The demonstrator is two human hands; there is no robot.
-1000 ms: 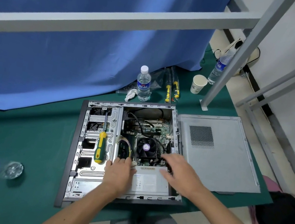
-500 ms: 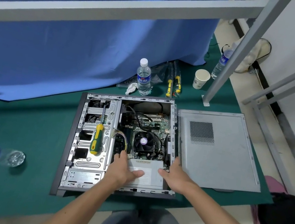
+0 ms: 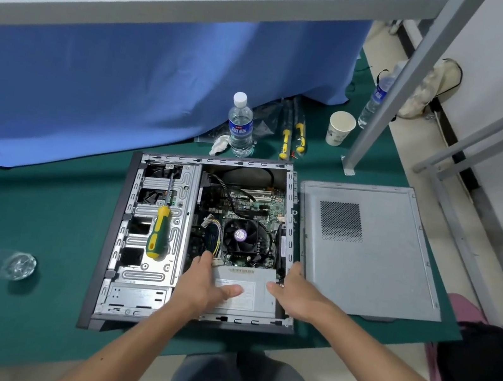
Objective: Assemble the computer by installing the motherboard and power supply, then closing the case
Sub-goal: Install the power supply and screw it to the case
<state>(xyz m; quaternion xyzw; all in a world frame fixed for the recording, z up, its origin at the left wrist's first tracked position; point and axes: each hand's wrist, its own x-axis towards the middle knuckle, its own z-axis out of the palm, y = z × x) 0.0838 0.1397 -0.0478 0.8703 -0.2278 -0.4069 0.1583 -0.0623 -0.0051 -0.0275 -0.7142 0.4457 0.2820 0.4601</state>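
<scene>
Power supply point(image 3: 243, 292), lower centre of case point(image 3: 110, 233): left hand point(image 3: 201, 285) and right hand point(image 3: 298, 298) clamped on its sides; seat squarely, cables kept free.

Curtained workshop bench point(image 3: 38, 221), metal frame point(image 3: 174, 7)

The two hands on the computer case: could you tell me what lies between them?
The grey power supply, gripped from each side by the left hand and right hand, in the head view.

Green mat point(image 3: 39, 214) under case point(image 3: 110, 233), panel point(image 3: 372, 277).
</scene>
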